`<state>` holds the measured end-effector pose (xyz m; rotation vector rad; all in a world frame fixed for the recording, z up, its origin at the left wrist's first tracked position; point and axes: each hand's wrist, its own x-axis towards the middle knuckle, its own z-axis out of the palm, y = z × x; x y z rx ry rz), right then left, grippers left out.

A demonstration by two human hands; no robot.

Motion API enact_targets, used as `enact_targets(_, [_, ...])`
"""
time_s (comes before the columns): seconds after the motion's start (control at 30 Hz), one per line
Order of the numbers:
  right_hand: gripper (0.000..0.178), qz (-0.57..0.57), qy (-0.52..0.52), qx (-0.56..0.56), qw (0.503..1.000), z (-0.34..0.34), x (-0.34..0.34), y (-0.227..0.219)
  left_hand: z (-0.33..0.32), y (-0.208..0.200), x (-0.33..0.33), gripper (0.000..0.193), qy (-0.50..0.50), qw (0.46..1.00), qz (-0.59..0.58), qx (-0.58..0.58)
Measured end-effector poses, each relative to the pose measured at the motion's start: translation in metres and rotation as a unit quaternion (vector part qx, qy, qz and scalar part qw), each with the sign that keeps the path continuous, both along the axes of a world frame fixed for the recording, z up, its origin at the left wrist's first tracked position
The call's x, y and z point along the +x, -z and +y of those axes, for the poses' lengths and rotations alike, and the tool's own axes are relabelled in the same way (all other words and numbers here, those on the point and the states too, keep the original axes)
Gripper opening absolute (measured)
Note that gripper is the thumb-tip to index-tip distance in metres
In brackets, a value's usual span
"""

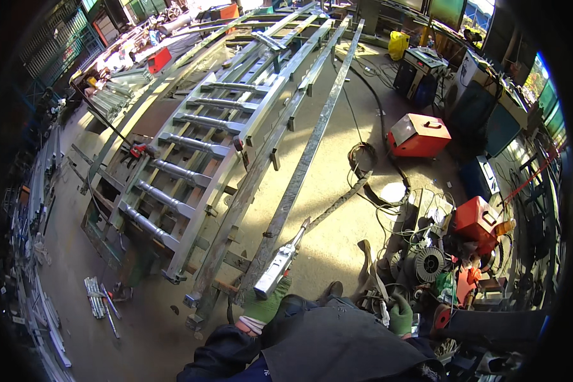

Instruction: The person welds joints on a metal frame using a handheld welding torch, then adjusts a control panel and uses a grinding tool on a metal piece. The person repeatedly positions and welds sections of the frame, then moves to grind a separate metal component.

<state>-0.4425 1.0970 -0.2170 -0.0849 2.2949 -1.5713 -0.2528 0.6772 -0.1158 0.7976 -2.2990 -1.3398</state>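
My left hand [264,310], in a green knit glove, is closed around the near end of a silver metal baluster [277,267]. The baluster has a square end and narrows away from me. It lies across the near part of a long steel bar [318,137] in this view; whether they touch I cannot tell. My right hand [401,316], also green-gloved, hangs low on the right beside the clutter, its fingers mostly hidden. To the left stands a long metal railing frame [251,124] with several turned balusters [181,169] set across it like rungs.
Red boxes [420,135] [476,219] stand on the right. A dark hose [383,114] and cables run over the floor. Close on my right are a wire spool [429,264] and mixed scrap. A bundle of metal pieces [95,297] lies at the left, near stacked bars [49,318].
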Motion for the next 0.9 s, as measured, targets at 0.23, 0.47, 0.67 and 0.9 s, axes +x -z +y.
enact_targets(0.23, [0.031,0.000,-0.143,-0.004,0.990,-0.055,-0.199,-0.023,-0.034,-0.010,-0.070,0.044,-0.129,0.982,-0.130,0.043])
enact_targets(0.47, [0.030,-0.057,-0.162,-0.014,0.985,-0.176,-0.284,-0.046,-0.130,0.015,-0.130,0.080,-0.149,0.933,-0.318,0.082])
enact_targets(0.67, [0.031,-0.011,-0.281,0.069,0.957,-0.180,-0.287,-0.035,-0.163,0.092,-0.143,0.085,-0.175,0.872,-0.447,0.091])
enact_targets(0.9, [0.028,-0.077,-0.205,0.181,0.959,-0.126,-0.318,-0.014,-0.160,0.102,-0.151,0.063,-0.262,0.894,-0.353,0.087])
